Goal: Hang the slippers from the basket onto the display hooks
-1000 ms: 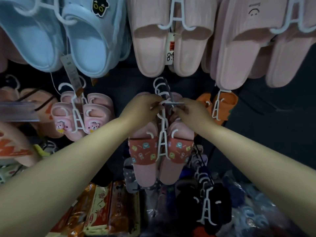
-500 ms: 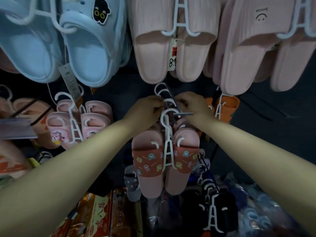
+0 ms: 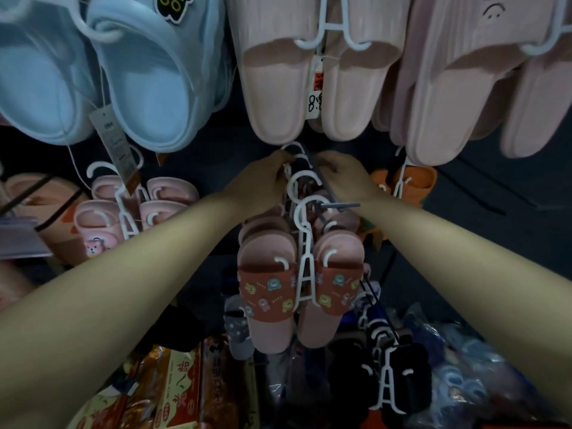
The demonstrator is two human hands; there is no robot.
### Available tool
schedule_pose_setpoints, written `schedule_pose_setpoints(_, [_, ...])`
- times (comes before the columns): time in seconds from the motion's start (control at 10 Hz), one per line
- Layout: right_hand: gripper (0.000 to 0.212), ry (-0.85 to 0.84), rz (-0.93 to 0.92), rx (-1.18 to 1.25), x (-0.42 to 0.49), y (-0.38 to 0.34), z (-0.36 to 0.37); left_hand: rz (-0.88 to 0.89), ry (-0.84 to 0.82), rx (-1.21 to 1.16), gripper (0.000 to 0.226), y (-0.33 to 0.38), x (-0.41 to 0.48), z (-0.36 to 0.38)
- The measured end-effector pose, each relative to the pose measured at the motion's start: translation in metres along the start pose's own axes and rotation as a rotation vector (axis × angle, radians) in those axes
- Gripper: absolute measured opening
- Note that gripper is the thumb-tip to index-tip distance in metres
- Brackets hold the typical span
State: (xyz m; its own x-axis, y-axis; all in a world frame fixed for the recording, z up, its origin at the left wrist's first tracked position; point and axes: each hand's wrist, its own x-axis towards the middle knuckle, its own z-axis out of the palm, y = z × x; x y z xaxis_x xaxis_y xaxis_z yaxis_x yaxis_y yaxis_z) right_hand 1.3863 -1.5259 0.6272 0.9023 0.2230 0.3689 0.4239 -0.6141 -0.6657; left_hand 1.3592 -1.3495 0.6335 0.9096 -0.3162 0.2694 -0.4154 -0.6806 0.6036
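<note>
A pair of pink slippers with red cartoon-print straps (image 3: pixel 272 292) hangs on a white plastic hanger (image 3: pixel 305 264) from a metal display hook (image 3: pixel 339 205). More white hangers with slippers sit behind it on the same hook. My left hand (image 3: pixel 258 184) has its fingers curled among the white hanger loops at the back of the hook. My right hand (image 3: pixel 343 174) rests with bent fingers on the hook rod beside those loops. Whether either hand grips a hanger is hidden by the fingers. No basket is in view.
Blue slippers (image 3: pixel 145 78) and pale pink slippers (image 3: pixel 278 78) hang above. Small pink bear slippers (image 3: pixel 96 224) hang at left, orange ones (image 3: pixel 411 184) at right, black ones (image 3: pixel 396 382) lower right. Packaged goods (image 3: pixel 179 388) lie below.
The red-strapped pair has slid down and forward to the hook's front. Both hands have reached further back along the hook to the rear hangers. The view has tilted.
</note>
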Motion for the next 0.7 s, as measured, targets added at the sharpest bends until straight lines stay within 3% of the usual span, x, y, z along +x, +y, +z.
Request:
schedule_pose_setpoints(0.2, [0.029, -0.002, 0.017, 0.067, 0.004, 0.003, 0.002, -0.057, -0.041, -0.027, 0.039, -0.010, 0.007, 0.005])
schedule_pose_setpoints(0.4, [0.021, 0.003, -0.071, 0.026, -0.020, 0.006, 0.002, -0.028, 0.127, -0.129, 0.027, -0.006, -0.006, 0.013])
schedule_pose_setpoints(0.5, [0.019, 0.015, -0.078, -0.020, -0.022, 0.003, 0.001, -0.011, 0.132, -0.001, 0.023, -0.003, -0.007, 0.016])
schedule_pose_setpoints(0.7, [0.023, 0.100, -0.023, 0.083, -0.034, 0.001, 0.003, -0.103, 0.254, -0.021, 0.021, 0.007, -0.011, 0.019])
